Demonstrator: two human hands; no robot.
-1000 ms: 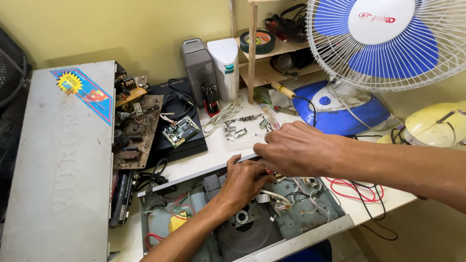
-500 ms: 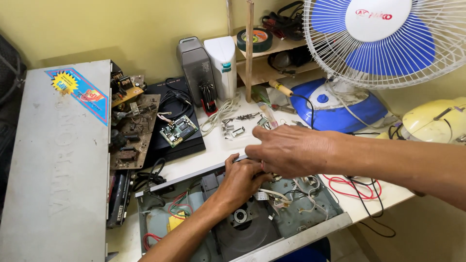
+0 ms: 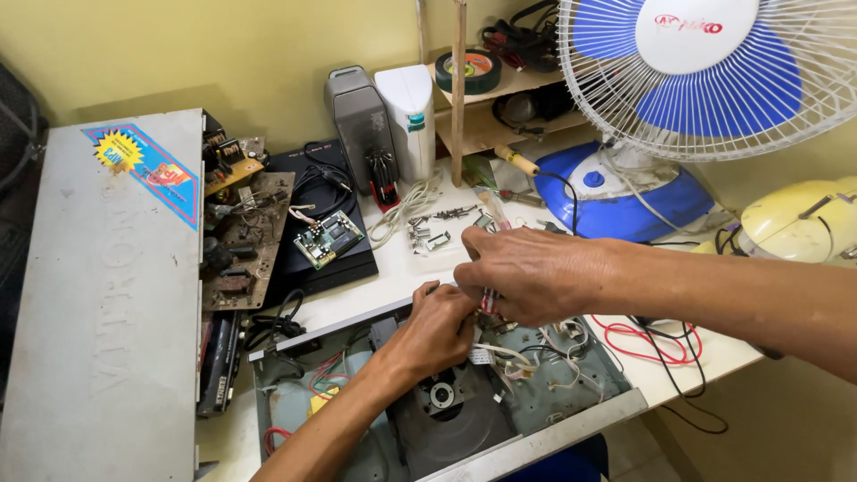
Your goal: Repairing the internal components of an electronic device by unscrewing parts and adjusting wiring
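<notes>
An opened disc player chassis (image 3: 571,406) lies at the table's front edge, with a dark disc drive (image 3: 446,415) and loose white and red wires inside. My left hand (image 3: 437,330) reaches up from below; its fingers curl at the chassis's back edge, and what they pinch is hidden. Coming in from the right, my right hand (image 3: 527,272) sits just above the left, closed on a thin reddish tool (image 3: 489,302) that points down into the chassis. The two hands touch.
A grey metal cover (image 3: 107,303) lies at left, beside a brown circuit board (image 3: 241,250) and a small green board (image 3: 328,239). Loose screws (image 3: 437,234) sit behind my hands. A blue fan (image 3: 714,62), a grey speaker (image 3: 357,116), red wires (image 3: 647,344) and a yellow casing (image 3: 803,223) surround the table.
Both hands stay over the chassis's back edge. My right hand has shifted slightly and its fingers have tightened over the left hand's fingertips.
</notes>
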